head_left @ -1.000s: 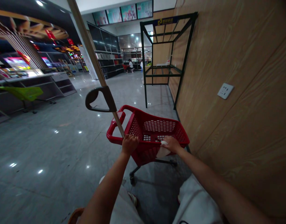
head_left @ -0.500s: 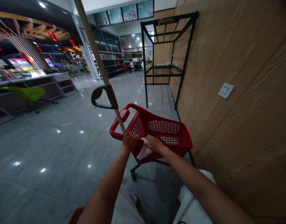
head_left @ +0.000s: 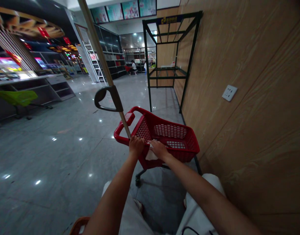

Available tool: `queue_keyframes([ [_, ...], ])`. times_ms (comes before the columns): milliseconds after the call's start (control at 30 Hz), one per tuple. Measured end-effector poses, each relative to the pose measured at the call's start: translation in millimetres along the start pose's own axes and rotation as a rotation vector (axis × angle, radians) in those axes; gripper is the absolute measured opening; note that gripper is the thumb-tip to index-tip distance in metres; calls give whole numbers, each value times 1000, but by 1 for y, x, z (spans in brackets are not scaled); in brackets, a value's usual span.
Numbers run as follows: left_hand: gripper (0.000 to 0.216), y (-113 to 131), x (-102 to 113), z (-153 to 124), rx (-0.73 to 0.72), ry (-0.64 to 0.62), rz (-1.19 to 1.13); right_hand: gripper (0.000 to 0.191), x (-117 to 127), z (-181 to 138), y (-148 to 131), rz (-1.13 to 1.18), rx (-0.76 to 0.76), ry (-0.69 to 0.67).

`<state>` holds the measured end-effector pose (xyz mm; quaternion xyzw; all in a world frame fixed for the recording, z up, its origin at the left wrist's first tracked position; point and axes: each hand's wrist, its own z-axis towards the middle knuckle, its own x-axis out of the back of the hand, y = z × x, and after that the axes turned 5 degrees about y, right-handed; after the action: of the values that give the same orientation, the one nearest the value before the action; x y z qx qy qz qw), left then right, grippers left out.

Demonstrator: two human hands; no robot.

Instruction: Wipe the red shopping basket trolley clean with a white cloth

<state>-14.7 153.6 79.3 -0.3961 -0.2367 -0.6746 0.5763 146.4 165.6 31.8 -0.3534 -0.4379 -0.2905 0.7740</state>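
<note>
A small red plastic shopping cart (head_left: pixel 174 137) stands on wheels in front of me, close to the wooden wall. My left hand (head_left: pixel 135 145) is closed round the cart's long pole (head_left: pixel 101 62), just above the near rim; a dark loop handle (head_left: pixel 108 99) sits higher on the pole. My right hand (head_left: pixel 158 149) presses a white cloth (head_left: pixel 151 155) against the near edge of the basket, right beside my left hand. The basket looks empty.
A wood-panelled wall (head_left: pixel 250 98) with a white socket (head_left: pixel 229 92) runs along the right. A bare black metal shelf frame (head_left: pixel 169 62) stands ahead by the wall. Glossy grey floor (head_left: pixel 54 153) spreads to the left, with a green chair (head_left: pixel 16 98) and lit shop counters. People sit far back.
My right hand has slid the white cloth leftward along the cart's near rim, ending beside my left hand. The left hand has kept its hold on the pole.
</note>
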Motion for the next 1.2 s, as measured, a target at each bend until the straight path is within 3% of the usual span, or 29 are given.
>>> queue_keyframes([
  [67, 41, 0, 2, -2, -24, -9, -4, 34, -4, 8, -12, 2, 17, 3],
  [133, 41, -5, 2, -4, -43, -20, 0, 31, -1, -3, -2, -15, 18, -20],
  [333, 40, -39, -6, -2, -45, -65, -3, 29, 30, -102, 100, -170, -102, -74],
  [433, 34, -41, -9, 7, 18, -38, 42, 31, 39, -132, 126, -219, -173, -48],
  [533, 31, -4, -8, 15, 69, -24, 24, 30, 33, -126, 115, -216, -242, -22],
  [700, 30, 110, -21, 7, -3, -146, -278, 33, 10, -93, 66, -143, -276, 20],
  [767, 34, 136, -31, -4, 20, -215, -364, 35, 4, -94, 58, -119, -248, 13],
  [833, 36, 141, -41, -15, 42, -248, -390, 36, 4, -105, 61, -87, -151, -1],
  [967, 36, 115, -48, -30, -10, -250, -401, 39, 17, -132, 89, -30, 91, -38],
  [1067, 35, 104, -46, -32, -9, -256, -399, 44, 21, -137, 103, -24, 158, -78],
  [1200, 29, 109, -46, -35, 66, -223, -370, 45, 8, -130, 85, -28, 204, -43],
])
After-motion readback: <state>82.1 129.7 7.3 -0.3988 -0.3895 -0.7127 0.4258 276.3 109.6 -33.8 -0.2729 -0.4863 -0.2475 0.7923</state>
